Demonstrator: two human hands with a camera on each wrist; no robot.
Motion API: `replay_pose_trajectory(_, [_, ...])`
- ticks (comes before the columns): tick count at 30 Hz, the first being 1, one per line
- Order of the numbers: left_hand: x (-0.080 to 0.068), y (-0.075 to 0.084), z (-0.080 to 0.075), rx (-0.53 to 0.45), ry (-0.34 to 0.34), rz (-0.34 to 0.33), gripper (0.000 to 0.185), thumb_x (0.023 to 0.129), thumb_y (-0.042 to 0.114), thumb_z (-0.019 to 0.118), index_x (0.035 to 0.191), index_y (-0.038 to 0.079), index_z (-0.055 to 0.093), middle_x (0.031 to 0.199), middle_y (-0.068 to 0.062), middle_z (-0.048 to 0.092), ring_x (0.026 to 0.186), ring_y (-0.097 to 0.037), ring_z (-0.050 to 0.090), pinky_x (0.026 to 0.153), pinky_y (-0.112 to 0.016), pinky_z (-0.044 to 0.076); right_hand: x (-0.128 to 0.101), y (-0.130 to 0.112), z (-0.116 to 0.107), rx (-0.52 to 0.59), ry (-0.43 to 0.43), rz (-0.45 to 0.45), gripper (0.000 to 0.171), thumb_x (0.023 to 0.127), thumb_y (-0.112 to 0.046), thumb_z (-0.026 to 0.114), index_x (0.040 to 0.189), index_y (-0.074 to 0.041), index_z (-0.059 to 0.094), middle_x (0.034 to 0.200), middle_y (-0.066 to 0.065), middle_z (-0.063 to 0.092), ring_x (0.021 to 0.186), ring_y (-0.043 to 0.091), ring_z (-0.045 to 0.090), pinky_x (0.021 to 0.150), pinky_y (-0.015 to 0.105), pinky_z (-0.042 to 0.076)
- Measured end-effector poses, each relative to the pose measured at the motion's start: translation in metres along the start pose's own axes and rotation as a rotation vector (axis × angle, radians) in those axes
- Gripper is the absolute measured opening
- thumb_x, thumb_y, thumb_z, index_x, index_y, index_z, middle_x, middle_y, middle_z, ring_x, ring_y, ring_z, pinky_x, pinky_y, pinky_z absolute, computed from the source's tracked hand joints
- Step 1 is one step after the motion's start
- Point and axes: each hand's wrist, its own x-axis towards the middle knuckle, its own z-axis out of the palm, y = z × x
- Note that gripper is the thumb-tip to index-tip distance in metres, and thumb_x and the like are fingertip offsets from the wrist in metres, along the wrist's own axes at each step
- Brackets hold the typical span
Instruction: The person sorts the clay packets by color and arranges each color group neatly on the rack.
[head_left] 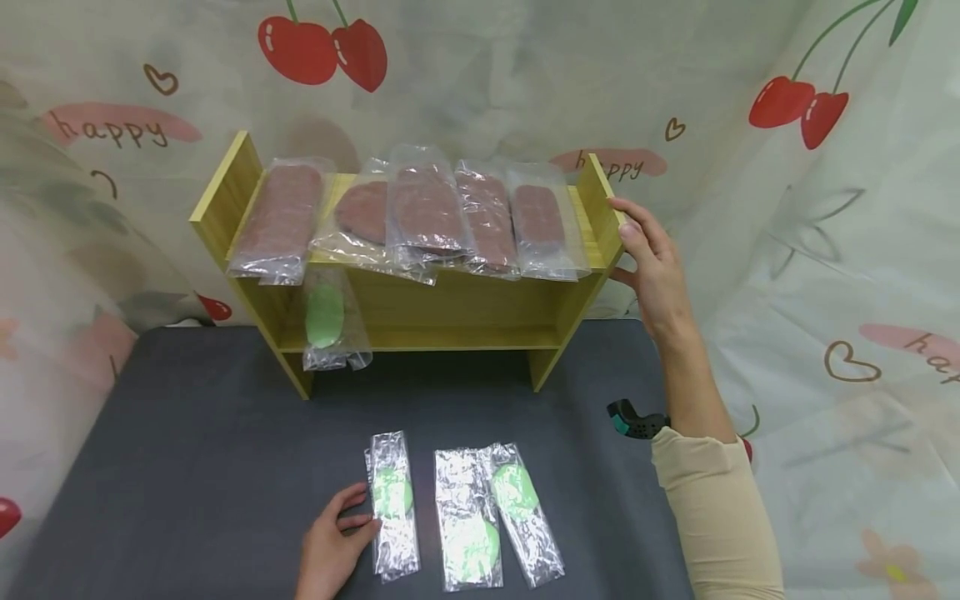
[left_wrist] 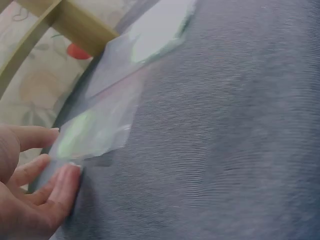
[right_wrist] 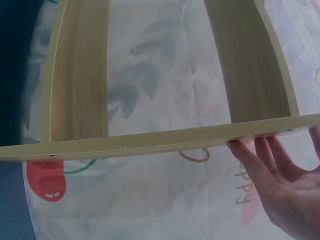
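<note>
Along the top of a yellowish shelf (head_left: 457,304), five brown packets (head_left: 426,212), with the middle one partly over its left neighbour. On the lower board, toward the left, a green packet (head_left: 324,317), bottom end past the front edge. On the dark surface (head_left: 225,467) in front, silvery packets (head_left: 459,500) with green patches, side by side. Left hand (head_left: 335,543) touching the leftmost; right hand (head_left: 656,267) against the shelf's right side. Behind, a cherry-printed curtain (head_left: 465,67).

Glare whitens the plastic packets (head_left: 468,517); the left wrist view blurs.
</note>
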Motion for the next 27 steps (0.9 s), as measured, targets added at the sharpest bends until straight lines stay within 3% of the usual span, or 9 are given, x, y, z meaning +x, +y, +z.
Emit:
replay_pose_trajectory(3, [-0.001,-0.001,0.006,0.058,0.017,0.003,0.057,0.08,0.01,0.081,0.134,0.01,0.06,0.124,-0.016,0.061,0.095,-0.028,0.068,0.071,-0.036,0.055,0.0,-0.001,0.0,-0.002,0.004,-0.002,0.039,0.102,-0.03,0.055,0.14,-0.019,0.056,0.141,0.011,0.047,0.113,0.027,0.05,0.081,0.036,0.052])
replay_pose_trajectory(7, [0.0,-0.001,0.012,0.146,0.026,0.051,0.059,0.077,0.013,0.084,0.131,0.012,0.062,0.12,-0.014,0.06,0.09,-0.026,0.065,0.065,-0.036,0.054,-0.001,-0.001,0.0,-0.011,0.003,-0.008,0.039,0.103,-0.03,0.055,0.14,-0.019,0.056,0.14,0.012,0.048,0.113,0.027,0.05,0.081,0.036,0.052])
replay_pose_trajectory(15, [0.004,0.0,0.022,0.348,0.041,0.113,0.066,0.073,0.03,0.089,0.133,0.022,0.062,0.116,-0.01,0.057,0.077,-0.016,0.058,0.05,-0.032,0.04,-0.001,-0.001,0.001,-0.024,0.0,-0.001,0.039,0.103,-0.031,0.053,0.14,-0.019,0.055,0.14,0.011,0.047,0.114,0.027,0.049,0.082,0.037,0.051])
replay_pose_trajectory(22, [0.007,0.0,0.026,0.372,0.102,0.15,0.067,0.07,0.023,0.09,0.132,0.024,0.063,0.109,-0.009,0.061,0.076,-0.016,0.06,0.05,-0.034,0.04,-0.001,-0.001,0.003,-0.038,-0.003,0.0,0.038,0.104,-0.031,0.051,0.141,-0.02,0.055,0.139,0.01,0.048,0.112,0.027,0.05,0.083,0.038,0.05])
replay_pose_trajectory(27, [0.007,-0.003,0.025,0.362,0.155,0.23,0.065,0.069,0.018,0.089,0.129,0.024,0.065,0.104,-0.003,0.064,0.078,-0.016,0.063,0.055,-0.037,0.044,-0.002,-0.001,0.003,-0.039,0.002,-0.008,0.038,0.104,-0.03,0.051,0.14,-0.02,0.055,0.136,0.011,0.049,0.111,0.025,0.05,0.082,0.037,0.05])
